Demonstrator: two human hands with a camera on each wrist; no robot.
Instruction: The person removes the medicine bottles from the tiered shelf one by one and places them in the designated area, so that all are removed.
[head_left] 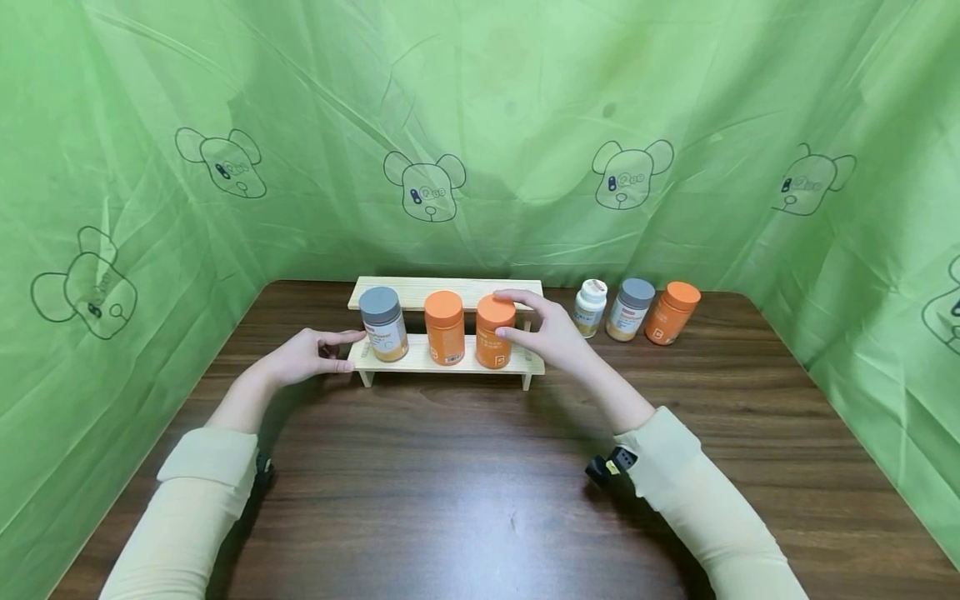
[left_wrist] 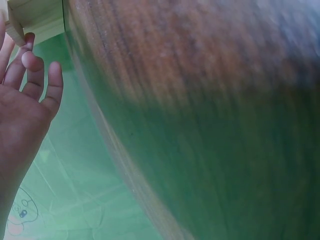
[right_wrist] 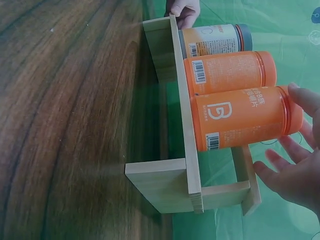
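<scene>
A two-tier wooden rack [head_left: 416, 365] stands on the table, with three bottles on its lower board. From left to right they are a grey-capped supplement bottle [head_left: 384, 327], an orange bottle [head_left: 445, 329] and a second orange bottle [head_left: 493, 340]. At the rack's left end my left hand [head_left: 311, 357] holds the lower board with thumb and fingers; the left wrist view shows this hand [left_wrist: 25, 110] only in part. My right hand [head_left: 553, 333] pinches the lid of the rightmost orange bottle, which stands upright. In the right wrist view its thumb and fingers are around that lid [right_wrist: 294, 112].
Right of the rack, a small white-capped bottle [head_left: 591, 308], another grey-capped bottle [head_left: 630, 310] and another orange bottle [head_left: 672, 314] stand in a row on the brown wooden table [head_left: 450, 483]. A green curtain [head_left: 517, 100] with bear drawings surrounds the back and sides.
</scene>
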